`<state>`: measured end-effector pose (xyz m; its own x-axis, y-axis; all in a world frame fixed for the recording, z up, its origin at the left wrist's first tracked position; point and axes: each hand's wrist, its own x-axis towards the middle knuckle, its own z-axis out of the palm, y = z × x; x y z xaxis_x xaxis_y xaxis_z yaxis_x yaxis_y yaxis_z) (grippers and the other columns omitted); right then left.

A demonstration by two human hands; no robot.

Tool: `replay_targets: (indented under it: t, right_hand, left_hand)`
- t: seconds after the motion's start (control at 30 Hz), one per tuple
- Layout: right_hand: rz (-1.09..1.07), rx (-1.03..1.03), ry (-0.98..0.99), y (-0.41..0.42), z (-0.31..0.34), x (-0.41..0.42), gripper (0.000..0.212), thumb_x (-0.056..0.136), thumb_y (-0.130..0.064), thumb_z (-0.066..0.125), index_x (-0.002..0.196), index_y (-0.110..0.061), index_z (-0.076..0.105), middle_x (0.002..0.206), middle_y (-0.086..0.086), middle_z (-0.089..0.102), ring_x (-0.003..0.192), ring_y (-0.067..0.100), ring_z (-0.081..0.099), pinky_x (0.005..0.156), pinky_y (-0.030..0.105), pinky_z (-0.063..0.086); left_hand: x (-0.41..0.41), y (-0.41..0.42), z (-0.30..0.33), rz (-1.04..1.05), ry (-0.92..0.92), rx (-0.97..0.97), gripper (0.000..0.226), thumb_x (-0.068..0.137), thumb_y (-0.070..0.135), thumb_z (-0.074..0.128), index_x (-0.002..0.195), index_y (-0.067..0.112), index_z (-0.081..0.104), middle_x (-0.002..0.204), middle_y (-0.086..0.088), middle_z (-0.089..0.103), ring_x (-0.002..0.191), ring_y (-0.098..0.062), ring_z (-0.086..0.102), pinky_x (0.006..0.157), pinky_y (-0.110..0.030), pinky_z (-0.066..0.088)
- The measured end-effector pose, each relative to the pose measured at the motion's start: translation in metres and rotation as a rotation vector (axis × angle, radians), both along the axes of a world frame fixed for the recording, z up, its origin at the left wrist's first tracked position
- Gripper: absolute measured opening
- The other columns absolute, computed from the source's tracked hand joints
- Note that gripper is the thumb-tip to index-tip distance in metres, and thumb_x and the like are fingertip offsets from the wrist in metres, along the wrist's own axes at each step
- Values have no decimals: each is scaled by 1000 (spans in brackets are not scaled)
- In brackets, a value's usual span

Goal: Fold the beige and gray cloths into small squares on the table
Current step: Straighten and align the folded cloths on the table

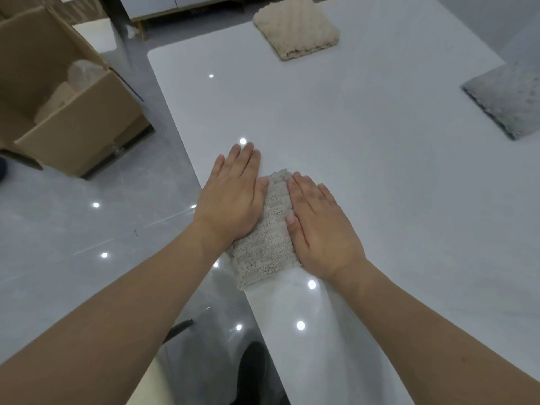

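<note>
A fluffy beige cloth [270, 229], folded small, lies at the left edge of the white table [365, 141], one corner hanging slightly over. My left hand [233, 197] lies flat with straight fingers, pressing on the cloth's left side. My right hand [320, 226] lies flat on its right side, fingers straight. Most of the cloth is hidden under both palms. A second beige cloth [296, 29], folded into a square, sits at the far end of the table. A gray cloth [510, 97], folded, lies at the right edge of the view.
An open cardboard box [67, 95] with pale material inside stands on the glossy gray floor to the left of the table. A white cabinet [181, 4] is at the far back. A dark shoe [251, 372] shows below the table edge.
</note>
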<state>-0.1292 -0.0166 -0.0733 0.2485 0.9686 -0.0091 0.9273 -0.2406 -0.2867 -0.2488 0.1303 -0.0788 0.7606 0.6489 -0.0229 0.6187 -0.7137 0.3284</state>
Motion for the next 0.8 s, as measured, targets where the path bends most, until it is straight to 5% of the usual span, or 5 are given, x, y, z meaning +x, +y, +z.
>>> replay_targets:
  t: [0.33, 0.57, 0.67, 0.8]
  right_hand:
    - [-128, 13, 40, -6, -3, -2, 56, 103, -33, 19, 151, -6, 27, 159, 9, 25, 148, 18, 19, 121, 37, 13]
    - [-1050, 546, 538, -15, 8, -77, 51, 104, -32, 24, 153, -18, 20, 161, -7, 15, 147, 0, 10, 120, 20, 8]
    - [-1222, 670, 661, 2, 14, -114, 50, 102, -33, 25, 149, -33, 8, 162, -13, 7, 146, -5, 4, 121, 24, 6]
    - [-1269, 733, 703, 28, 17, -135, 53, 101, -34, 24, 150, -31, 2, 162, -15, 0, 144, -8, 0, 120, 23, 3]
  left_hand:
    - [-1, 3, 1, -48, 37, -59, 66, 101, 44, 8, 157, 9, 13, 165, -9, 7, 153, -23, 0, 123, -38, -4]
    - [-8, 57, 25, -521, -54, -503, 60, 103, 45, 17, 158, 20, 12, 165, 11, 4, 149, 3, -6, 122, -26, -6]
    - [-7, 69, 33, -677, -113, -727, 52, 106, 31, 29, 156, 22, 20, 163, 18, 13, 148, 5, 5, 121, -22, 4]
    - [-4, 64, 35, -681, -133, -932, 51, 106, 34, 29, 156, 26, 23, 160, 22, 20, 147, 5, 13, 122, -26, 13]
